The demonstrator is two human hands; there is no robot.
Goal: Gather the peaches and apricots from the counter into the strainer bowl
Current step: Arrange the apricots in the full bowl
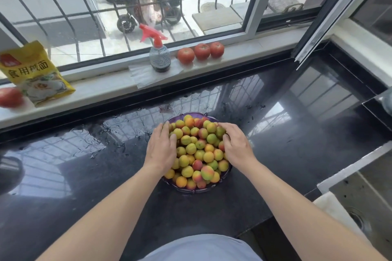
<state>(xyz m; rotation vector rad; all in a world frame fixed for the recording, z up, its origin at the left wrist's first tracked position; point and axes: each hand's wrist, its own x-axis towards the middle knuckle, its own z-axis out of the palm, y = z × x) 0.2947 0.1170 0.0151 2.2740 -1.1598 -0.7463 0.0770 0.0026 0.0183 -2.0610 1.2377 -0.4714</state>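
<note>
Final step: peaches and apricots (pixel 196 150) heaped in the strainer bowl (pixel 192 190) on the wet counter (pixel 275 154) — none outside. Left hand (pixel 162 150) lies flat; right hand (pixel 236 144), fingers loosely curled, grasp unclear — next, presumably, lifting away.

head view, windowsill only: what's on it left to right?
Lone tomato → yellow packet → spray bottle standing on a clear plastic sheet → three tomatoes in a row.
</note>
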